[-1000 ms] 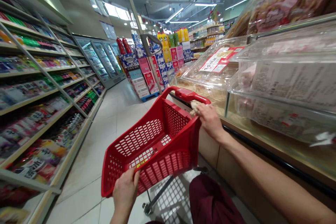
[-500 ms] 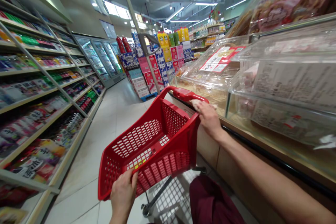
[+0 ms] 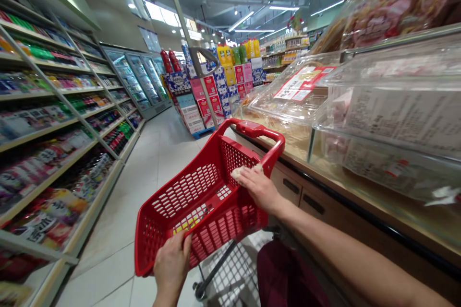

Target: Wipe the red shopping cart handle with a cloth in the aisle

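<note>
A red plastic shopping cart point(image 3: 223, 223) with a perforated basket stands before me, its handle at the upper right. My left hand point(image 3: 173, 259) is closed over the basket's near rim, thumb outside along the edge. My right hand point(image 3: 257, 187) lies on the near rim close to the handle end and presses a crumpled whitish cloth point(image 3: 237, 172) under its fingers. Through the grid of the basket floor shows a yellow patch point(image 3: 187, 224), which I cannot identify. Black caster wheels point(image 3: 200, 290) sit below the cart on the tiled floor.
Shelves of packaged goods point(image 3: 54, 163) line the left side. At right is a wood-fronted display counter point(image 3: 306, 192) with clear bins of packaged food, close to the cart handle. Stacked drink cartons point(image 3: 209, 105) around a pole and glass-door coolers point(image 3: 139, 76) stand farther back.
My right hand with the cloth has moved left and down from the cart's handle onto the near rim of the basket. My left hand keeps its grip on the rim.
</note>
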Demonstrator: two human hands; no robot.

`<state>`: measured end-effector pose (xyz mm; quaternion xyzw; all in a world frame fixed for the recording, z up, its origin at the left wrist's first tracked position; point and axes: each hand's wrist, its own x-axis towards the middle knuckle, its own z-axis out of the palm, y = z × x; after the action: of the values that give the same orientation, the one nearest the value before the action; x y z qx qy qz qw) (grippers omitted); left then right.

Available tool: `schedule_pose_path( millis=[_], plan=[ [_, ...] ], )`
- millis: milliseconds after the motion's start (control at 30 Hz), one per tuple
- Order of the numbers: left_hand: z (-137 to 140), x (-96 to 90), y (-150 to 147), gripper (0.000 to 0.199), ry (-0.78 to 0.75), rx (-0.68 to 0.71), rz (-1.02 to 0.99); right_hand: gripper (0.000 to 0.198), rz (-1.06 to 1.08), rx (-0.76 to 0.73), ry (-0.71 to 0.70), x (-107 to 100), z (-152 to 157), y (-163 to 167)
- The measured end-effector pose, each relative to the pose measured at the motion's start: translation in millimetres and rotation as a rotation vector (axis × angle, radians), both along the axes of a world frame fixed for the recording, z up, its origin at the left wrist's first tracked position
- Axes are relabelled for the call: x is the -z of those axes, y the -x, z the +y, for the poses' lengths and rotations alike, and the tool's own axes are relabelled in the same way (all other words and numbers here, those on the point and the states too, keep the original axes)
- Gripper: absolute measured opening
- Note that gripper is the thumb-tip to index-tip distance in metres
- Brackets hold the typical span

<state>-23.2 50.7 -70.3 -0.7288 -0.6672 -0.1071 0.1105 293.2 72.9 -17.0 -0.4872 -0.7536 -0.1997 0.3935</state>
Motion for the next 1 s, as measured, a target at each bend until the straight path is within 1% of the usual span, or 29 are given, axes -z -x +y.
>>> schedule_pose_path(
  millis=[33,67,167,200,233,267,367,400,433,467,567,600,633,667,767,800,833,867,967,1000],
  plan=[
    [-0.3,-0.6,0.6,0.031,0.001,0.003,0.000,0.038,-0.012,-0.011,0.009,-0.5,0.7,0.2],
    [-0.6,-0.9,1.3,0.031,-0.002,0.007,0.000,0.036,0.011,0.023,0.011,-3.3,2.6,-4.8],
    [-1.3,0.5,3.3,0.031,-0.032,0.017,-0.006,0.037,0.183,0.268,-0.023,-16.9,10.6,-32.2],
    [-1.4,1.5,3.7,0.031,-0.043,0.020,-0.009,0.038,0.220,0.325,-0.034,-18.9,11.7,-37.2],
    [-1.3,2.6,3.9,0.031,-0.049,0.024,-0.013,0.039,0.228,0.341,-0.041,-18.3,11.2,-37.1],
    [-1.1,3.5,4.0,0.031,-0.053,0.027,-0.018,0.040,0.204,0.314,-0.042,-15.2,9.1,-32.1],
    [-0.2,5.1,4.1,0.030,-0.043,0.026,-0.026,0.042,0.019,0.074,-0.016,-1.0,-1.3,-5.7],
    [0.0,5.4,4.3,0.030,-0.038,0.023,-0.027,0.042,-0.026,0.015,-0.005,1.1,-3.6,-1.4],
    [0.0,5.8,4.6,0.030,-0.033,0.021,-0.027,0.041,-0.041,-0.004,0.002,0.4,-4.3,-2.3],
    [-0.1,6.4,5.1,0.030,-0.032,0.021,-0.028,0.040,-0.020,0.026,0.002,-2.8,-3.4,-8.4],
    [-0.9,9.2,6.6,0.030,-0.049,0.027,-0.031,0.040,0.168,0.278,-0.042,-17.0,4.0,-37.6],
    [-1.1,10.1,6.9,0.030,-0.059,0.028,-0.031,0.041,0.210,0.331,-0.056,-18.9,5.8,-42.4],
    [-1.2,10.9,7.0,0.030,-0.067,0.030,-0.029,0.042,0.222,0.342,-0.065,-18.0,6.5,-41.6],
    [-1.3,11.3,6.9,0.030,-0.072,0.030,-0.027,0.043,0.200,0.307,-0.067,-14.4,5.8,-35.4],
    [-1.3,11.1,6.7,0.030,-0.069,0.017,-0.017,0.041,0.034,0.068,-0.041,2.3,0.1,-3.4],
    [-1.4,10.8,6.7,0.030,-0.068,0.015,-0.014,0.040,0.000,0.015,-0.028,5.2,-1.1,2.9],
    [-1.7,10.6,6.8,0.031,-0.068,0.017,-0.012,0.040,-0.006,0.000,-0.017,5.2,-1.2,3.7],
    [-2.1,10.6,6.8,0.031,-0.070,0.022,-0.010,0.039,0.018,0.028,-0.011,2.5,0.0,-1.0],
    [-3.9,11.6,6.2,0.030,-0.077,0.026,-0.006,0.041,0.191,0.260,-0.031,-13.5,7.4,-30.1],
    [-4.6,12.1,5.5,0.030,-0.079,0.020,-0.007,0.041,0.231,0.315,-0.042,-17.0,9.3,-35.7]
  ],
)
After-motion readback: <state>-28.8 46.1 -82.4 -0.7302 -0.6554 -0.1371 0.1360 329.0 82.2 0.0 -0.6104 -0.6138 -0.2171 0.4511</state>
